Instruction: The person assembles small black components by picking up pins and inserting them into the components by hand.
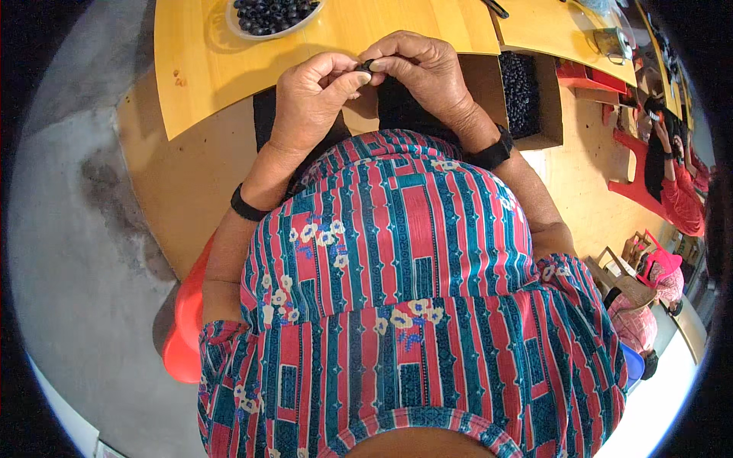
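A small black part (365,66), too small to name more closely, is pinched between both hands just over the near edge of the yellow table (206,84). My left hand (314,95) grips it from the left with thumb and forefinger. From the right, my right hand (424,70) holds its other side, thumb and fingers pressed together. Each wrist wears a black band. Beyond my left hand, a clear round bowl (237,27) of small black round parts (271,14) stands on the table, cut off by the upper edge of the view.
Right of my lap, an open cardboard box (551,114) contains many small black pieces (519,91). A glass mug (611,44) stands on the table at the far right. Several red plastic pieces of furniture (630,164) and a person in red (682,195) are further right.
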Motion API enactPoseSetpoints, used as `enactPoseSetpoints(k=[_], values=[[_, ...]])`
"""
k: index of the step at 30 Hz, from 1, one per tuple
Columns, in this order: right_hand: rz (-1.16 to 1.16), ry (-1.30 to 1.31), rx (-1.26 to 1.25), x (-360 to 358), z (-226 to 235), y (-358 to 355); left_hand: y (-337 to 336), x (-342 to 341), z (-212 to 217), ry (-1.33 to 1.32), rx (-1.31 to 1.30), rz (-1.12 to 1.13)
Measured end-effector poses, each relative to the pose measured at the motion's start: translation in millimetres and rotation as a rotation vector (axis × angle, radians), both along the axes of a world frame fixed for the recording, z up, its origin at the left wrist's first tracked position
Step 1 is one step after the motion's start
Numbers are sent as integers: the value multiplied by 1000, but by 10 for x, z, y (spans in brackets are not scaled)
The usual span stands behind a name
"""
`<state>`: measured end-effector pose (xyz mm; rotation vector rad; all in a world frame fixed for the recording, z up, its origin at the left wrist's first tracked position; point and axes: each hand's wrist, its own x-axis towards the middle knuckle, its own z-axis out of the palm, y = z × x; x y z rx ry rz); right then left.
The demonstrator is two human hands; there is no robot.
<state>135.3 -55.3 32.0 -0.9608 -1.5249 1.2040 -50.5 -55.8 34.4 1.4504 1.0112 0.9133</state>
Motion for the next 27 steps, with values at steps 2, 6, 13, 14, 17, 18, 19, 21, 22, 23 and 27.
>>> enactPoseSetpoints(k=[2, 6, 13, 14, 17, 18, 19, 21, 22, 23, 27], values=[[2, -13, 22, 3, 5, 6, -1, -3, 9, -20, -30, 0], [-59, -138, 141, -9, 1, 8, 13, -16, -7, -67, -62, -7], [-203, -377, 375, -51, 42, -22, 20, -13, 0, -17, -58, -8], [-185, -360, 349, -44, 40, -22, 19, -11, -3, -29, -48, -4], [-151, -267, 232, -70, -12, -37, 24, -19, -20, -48, -55, 1], [-138, -196, 140, -77, -35, -43, 25, -23, -33, -59, -72, 0], [-139, -197, 138, -69, -42, -41, 22, -26, -43, -60, -73, -1], [-118, -283, 285, -54, -61, -41, 7, -37, -55, -31, -91, 0], [-119, -281, 282, -53, -61, -40, 1, -45, -49, -29, -95, -1], [-78, -208, 202, -52, -54, -35, 1, -52, -37, 2, -45, 7], [-16, 73, -25, -69, -109, -25, 4, -39, -16, -17, -37, 13]])
